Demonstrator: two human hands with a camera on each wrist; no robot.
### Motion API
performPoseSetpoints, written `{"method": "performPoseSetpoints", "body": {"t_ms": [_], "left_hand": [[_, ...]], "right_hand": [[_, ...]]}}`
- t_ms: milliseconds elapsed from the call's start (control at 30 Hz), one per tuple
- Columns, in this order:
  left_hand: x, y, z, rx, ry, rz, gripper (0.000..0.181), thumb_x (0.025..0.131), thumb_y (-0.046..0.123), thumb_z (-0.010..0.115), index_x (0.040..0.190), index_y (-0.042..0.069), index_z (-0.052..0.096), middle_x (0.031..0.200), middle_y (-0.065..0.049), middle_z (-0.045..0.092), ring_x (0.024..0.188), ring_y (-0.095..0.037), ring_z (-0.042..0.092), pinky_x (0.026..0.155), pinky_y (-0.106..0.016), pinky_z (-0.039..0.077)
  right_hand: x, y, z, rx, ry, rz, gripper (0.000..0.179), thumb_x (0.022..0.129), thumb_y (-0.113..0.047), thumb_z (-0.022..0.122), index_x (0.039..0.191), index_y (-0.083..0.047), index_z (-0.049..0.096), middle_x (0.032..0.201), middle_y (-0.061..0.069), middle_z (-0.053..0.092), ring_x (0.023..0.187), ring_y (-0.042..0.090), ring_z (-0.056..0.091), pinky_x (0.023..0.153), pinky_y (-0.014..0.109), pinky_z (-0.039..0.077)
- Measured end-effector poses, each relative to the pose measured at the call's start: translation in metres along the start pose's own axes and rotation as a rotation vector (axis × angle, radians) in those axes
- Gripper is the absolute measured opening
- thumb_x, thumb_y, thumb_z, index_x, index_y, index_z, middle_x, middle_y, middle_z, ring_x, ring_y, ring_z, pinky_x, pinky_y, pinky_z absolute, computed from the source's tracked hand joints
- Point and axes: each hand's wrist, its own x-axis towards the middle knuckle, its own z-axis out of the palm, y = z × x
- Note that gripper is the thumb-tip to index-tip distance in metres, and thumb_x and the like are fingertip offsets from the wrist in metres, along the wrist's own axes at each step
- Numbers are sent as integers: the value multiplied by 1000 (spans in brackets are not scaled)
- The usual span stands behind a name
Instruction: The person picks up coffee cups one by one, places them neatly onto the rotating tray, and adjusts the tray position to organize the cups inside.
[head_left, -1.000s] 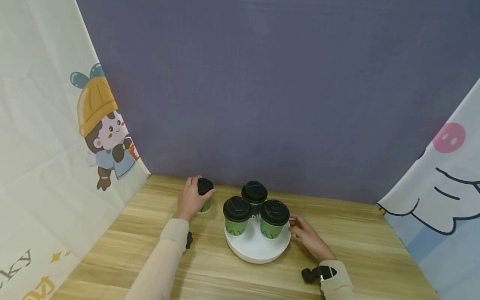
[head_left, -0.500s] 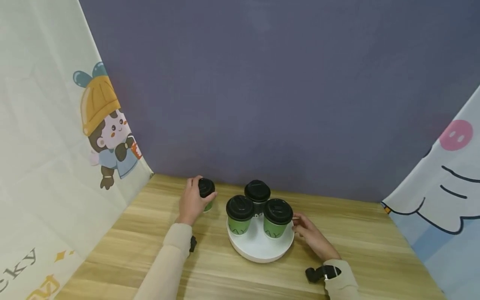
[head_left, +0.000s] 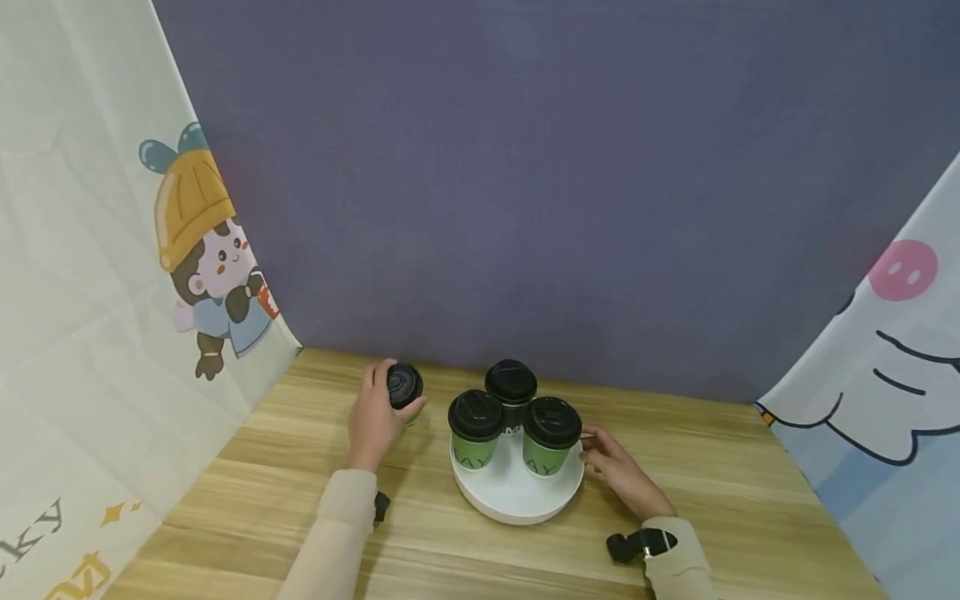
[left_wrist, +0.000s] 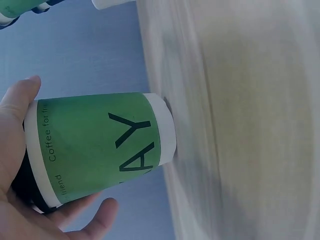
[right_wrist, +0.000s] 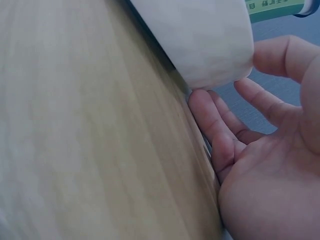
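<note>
My left hand (head_left: 377, 417) holds a green paper coffee cup (left_wrist: 100, 145) round its black lid (head_left: 405, 385), thumb on one side and fingers on the other. The cup's white base is right at the wooden tabletop, its body leaning a little. To its right stands a round white tray (head_left: 517, 498) bearing three lidded cups: a green cup (head_left: 474, 452) at front left, a green cup (head_left: 545, 460) at front right and a dark cup (head_left: 513, 415) behind. My right hand (head_left: 621, 471) pinches the tray's wall (right_wrist: 212, 42), thumb near its upper edge and fingertips along its lower edge.
The wooden table (head_left: 427, 550) meets a dark blue-grey backdrop (head_left: 525, 208) just behind the cups. Printed white cloths hang at both sides, a cartoon child (head_left: 221, 275) on the left cloth (head_left: 67, 267). A black wrist camera (head_left: 622, 547) sits on the right wrist.
The left hand has shifted slightly left and nearer, and the cup in it has tipped so its lid's top faces the head camera more. The right hand and tray stay put.
</note>
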Motion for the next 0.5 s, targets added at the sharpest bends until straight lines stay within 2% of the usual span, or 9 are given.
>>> {"method": "performPoseSetpoints", "body": {"t_ms": [167, 333, 500], "left_hand": [[-6, 0, -1, -10, 8, 7, 86, 78, 44, 89, 147, 17, 45, 143, -15, 50, 122, -40, 60, 95, -59, 53], [-10, 1, -6, -6, -1, -4, 88, 77, 46, 89, 147, 16, 45, 147, -14, 48, 128, -41, 57, 99, -60, 52], [-12, 4, -11, 0, -12, -19, 89, 76, 46, 90, 147, 15, 45, 148, -14, 48, 129, -43, 58, 98, -62, 51]], "right_hand": [[1, 1, -1, 5, -8, 1, 51, 98, -12, 58, 147, -8, 45, 137, 18, 58, 114, 19, 55, 85, 34, 38], [2, 2, -2, 4, -9, -5, 51, 98, -11, 58, 147, -7, 45, 135, 19, 59, 111, 18, 55, 84, 34, 38], [2, 3, -2, 4, -18, -12, 52, 97, -11, 59, 147, -8, 44, 134, 19, 59, 110, 19, 55, 83, 34, 38]]}}
